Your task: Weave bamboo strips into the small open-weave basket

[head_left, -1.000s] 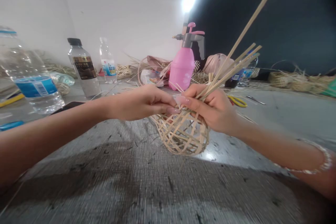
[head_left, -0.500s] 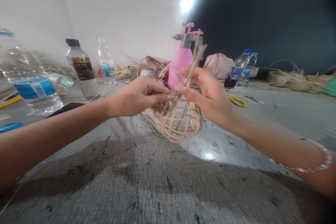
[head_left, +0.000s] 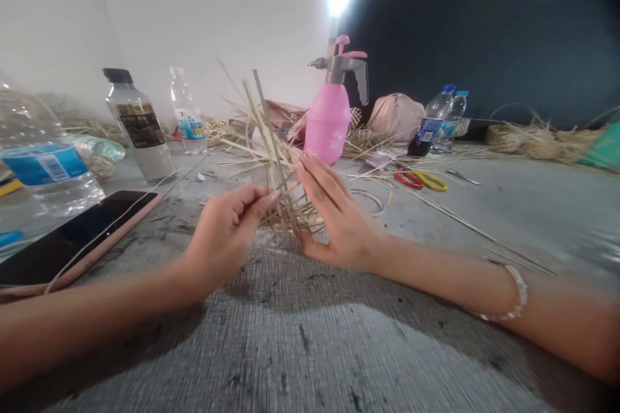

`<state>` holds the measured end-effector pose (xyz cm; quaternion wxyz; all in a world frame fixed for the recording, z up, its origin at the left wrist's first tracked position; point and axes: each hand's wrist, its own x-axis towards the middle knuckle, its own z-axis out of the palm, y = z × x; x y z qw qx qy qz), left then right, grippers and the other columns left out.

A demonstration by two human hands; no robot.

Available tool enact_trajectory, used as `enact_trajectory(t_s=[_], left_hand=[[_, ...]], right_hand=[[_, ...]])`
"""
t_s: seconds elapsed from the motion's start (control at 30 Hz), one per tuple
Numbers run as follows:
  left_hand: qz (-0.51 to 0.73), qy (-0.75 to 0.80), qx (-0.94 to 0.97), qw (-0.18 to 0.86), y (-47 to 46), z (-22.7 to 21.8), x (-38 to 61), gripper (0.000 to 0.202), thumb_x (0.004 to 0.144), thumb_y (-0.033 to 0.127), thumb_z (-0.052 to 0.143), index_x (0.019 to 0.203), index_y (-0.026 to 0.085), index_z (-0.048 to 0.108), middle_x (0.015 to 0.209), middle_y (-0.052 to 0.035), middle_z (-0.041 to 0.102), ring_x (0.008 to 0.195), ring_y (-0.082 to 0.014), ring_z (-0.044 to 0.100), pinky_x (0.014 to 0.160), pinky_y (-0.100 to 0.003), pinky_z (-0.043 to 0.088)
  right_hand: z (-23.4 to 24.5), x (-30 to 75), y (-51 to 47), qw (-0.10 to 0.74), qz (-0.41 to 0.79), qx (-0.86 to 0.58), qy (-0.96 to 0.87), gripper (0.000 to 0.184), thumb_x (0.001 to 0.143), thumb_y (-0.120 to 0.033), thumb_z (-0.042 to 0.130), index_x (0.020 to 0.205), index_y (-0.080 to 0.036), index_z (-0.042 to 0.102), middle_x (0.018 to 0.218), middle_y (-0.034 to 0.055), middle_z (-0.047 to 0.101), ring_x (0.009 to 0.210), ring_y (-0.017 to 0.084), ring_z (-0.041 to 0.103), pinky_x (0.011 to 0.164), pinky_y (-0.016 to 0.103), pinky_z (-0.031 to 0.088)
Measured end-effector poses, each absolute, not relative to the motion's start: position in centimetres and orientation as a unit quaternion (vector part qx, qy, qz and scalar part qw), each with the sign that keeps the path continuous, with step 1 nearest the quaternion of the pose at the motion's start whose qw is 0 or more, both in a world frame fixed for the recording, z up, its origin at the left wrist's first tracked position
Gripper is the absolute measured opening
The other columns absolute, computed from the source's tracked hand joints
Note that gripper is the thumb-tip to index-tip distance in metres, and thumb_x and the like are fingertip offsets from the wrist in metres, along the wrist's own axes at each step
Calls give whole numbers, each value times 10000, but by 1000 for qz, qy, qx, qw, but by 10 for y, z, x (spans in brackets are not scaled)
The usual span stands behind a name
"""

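Note:
Between my hands is a small openwork basket [head_left: 314, 211] of pale bamboo strips, its lower part half hidden by my fingers. Several loose strip ends [head_left: 264, 119] stick up from it and lean left. My left hand [head_left: 227, 232] is closed at the basket's left side, pinching a strip between thumb and forefinger. On the other side, my right hand [head_left: 339, 219] has its fingers stretched out and lying against the weave, with the thumb lower down and apart from them. A pink spray bottle [head_left: 327, 119] stands just behind the basket.
A phone [head_left: 82, 239] lies on the grey table at left, near bottles [head_left: 140, 135]. Red-handled [head_left: 408, 179] and yellow-handled tools [head_left: 431, 181] lie to the right, with long strips [head_left: 484, 232] in front. Bundled woven strips [head_left: 533, 142] and more bottles [head_left: 436, 122] stand further back.
The basket has been turned and lowered; its loose ends now lean left instead of right. My right hand went from pinching strips to stretched fingers. My left hand moved lower and nearer.

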<state>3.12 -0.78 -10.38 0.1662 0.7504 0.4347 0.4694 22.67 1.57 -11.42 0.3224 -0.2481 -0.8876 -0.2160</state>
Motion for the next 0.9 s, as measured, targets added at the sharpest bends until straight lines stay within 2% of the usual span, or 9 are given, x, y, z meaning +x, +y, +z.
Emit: enact_trajectory(t_s=[0.17, 0.3, 0.43, 0.57, 0.73, 0.9], left_hand=[[465, 439, 751, 165, -17, -120, 19, 236, 886, 342, 435, 718, 209, 533, 661, 18, 586, 639, -134, 526, 597, -256, 430], [457, 444, 751, 174, -21, -123, 10, 248, 904, 372, 428, 738, 214, 523, 678, 12, 596, 688, -148, 561, 631, -270, 451], [462, 447, 749, 161, -19, -121, 9, 228, 906, 361, 434, 774, 216, 551, 700, 9, 608, 668, -144, 550, 630, -276, 454], [462, 442, 753, 156, -15, -121, 9, 234, 901, 339, 432, 730, 209, 524, 631, 26, 556, 611, -127, 503, 576, -259, 426], [453, 442, 758, 157, -13, -122, 7, 238, 897, 339, 429, 714, 209, 510, 615, 30, 537, 596, -123, 481, 568, -253, 416], [450, 451, 754, 159, -12, -122, 6, 247, 896, 356, 422, 712, 213, 504, 618, 29, 522, 599, -125, 464, 556, -250, 403]], right_hand=[[-119, 224, 12, 315, -226, -204, -899, 858, 779, -260, 521, 1478, -84, 57, 1483, 221, 250, 1417, 355, 131, 1098, 577, 251], [-122, 223, 12, 322, -212, -194, -902, 871, 756, -206, 519, 1486, -118, 52, 1485, 207, 256, 1421, 351, 123, 1098, 602, 224], [-123, 221, 15, 330, -183, -218, -900, 784, 809, -190, 504, 1482, -145, 104, 1500, 192, 240, 1436, 308, 98, 1109, 573, 245], [-122, 219, 20, 332, -205, -186, -902, 748, 874, -197, 470, 1487, -136, 46, 1470, 191, 305, 1445, 258, 73, 1122, 539, 261], [-123, 219, 23, 321, -236, -179, -899, 759, 889, -211, 467, 1487, -114, 10, 1461, 211, 316, 1443, 272, 67, 1109, 543, 289], [-124, 219, 23, 322, -255, -174, -895, 753, 877, -166, 461, 1484, -83, 23, 1440, 236, 335, 1433, 293, 124, 1093, 531, 324]])
